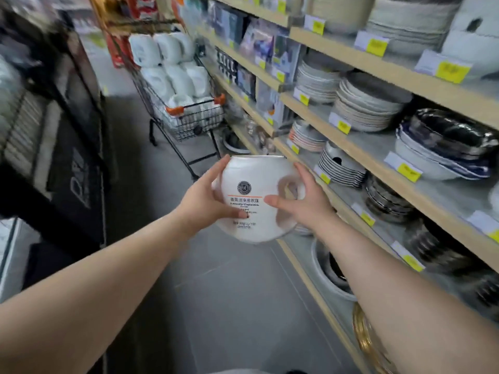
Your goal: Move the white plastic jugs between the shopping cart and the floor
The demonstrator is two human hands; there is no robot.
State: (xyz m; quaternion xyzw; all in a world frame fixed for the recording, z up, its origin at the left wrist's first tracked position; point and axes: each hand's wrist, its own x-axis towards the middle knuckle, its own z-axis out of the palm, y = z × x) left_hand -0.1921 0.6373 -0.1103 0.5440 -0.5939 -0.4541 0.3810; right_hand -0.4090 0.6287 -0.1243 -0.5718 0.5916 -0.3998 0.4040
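Observation:
A white plastic jug (255, 182) with a round logo and an orange line on its label hangs in mid-air at the centre of the head view, above the grey floor. My left hand (208, 198) grips its left side and my right hand (299, 201) grips its right side by the handle opening. Farther down the aisle stands a black wire shopping cart (194, 122) with orange handle ends, piled high with several more white jugs (172, 76). The cart is roughly an arm's length beyond the held jug.
Wooden shelves (359, 147) with stacked plates, bowls and yellow price tags run along the right. Dark display units (70, 157) line the left. The grey floor (229, 292) forms a narrow aisle between them. Large basins (326, 276) sit under the lowest shelf.

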